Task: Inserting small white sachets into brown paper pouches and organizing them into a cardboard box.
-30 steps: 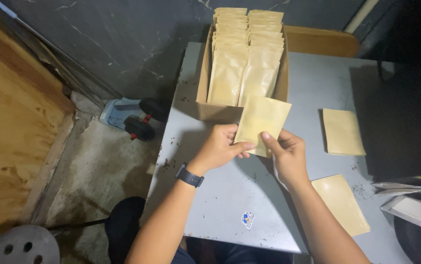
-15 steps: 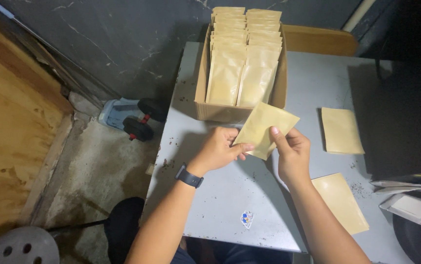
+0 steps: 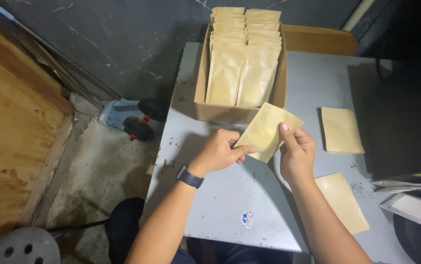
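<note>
Right now I see both hands closed on one tan paper pouch (image 3: 268,131), held tilted just above the grey table (image 3: 230,195), a little toward 12 o'clock from the middle of the view. My left hand (image 3: 219,151) pinches the pouch's lower corner at about 8 o'clock on the pouch, thumb laid over the paper and the fingers curled under it. My right hand (image 3: 296,152) grips the right edge at about 4 o'clock, thumb pressed on the front near the upper corner, the rest of the fingers behind. Both grips are narrow, closed on the pouch itself. A dark watch (image 3: 189,176) sits on the left wrist.

Just beyond the pouch, at 12 o'clock, stands an open cardboard box (image 3: 215,111) with two rows of the same tan pouches (image 3: 242,58) standing upright and overlapping inside it. The held pouch's top corner is close to the box's front wall; I cannot tell if they touch. At 3 o'clock from the hands a loose pouch (image 3: 341,130) lies flat on the table, and another flat pouch (image 3: 341,201) lies at 5 o'clock, near my right forearm. A small sticker (image 3: 247,219) is on the table at 6 o'clock. Off the table at 9 o'clock, a small wheeled cart (image 3: 127,116) rests on the concrete floor (image 3: 93,171).
</note>
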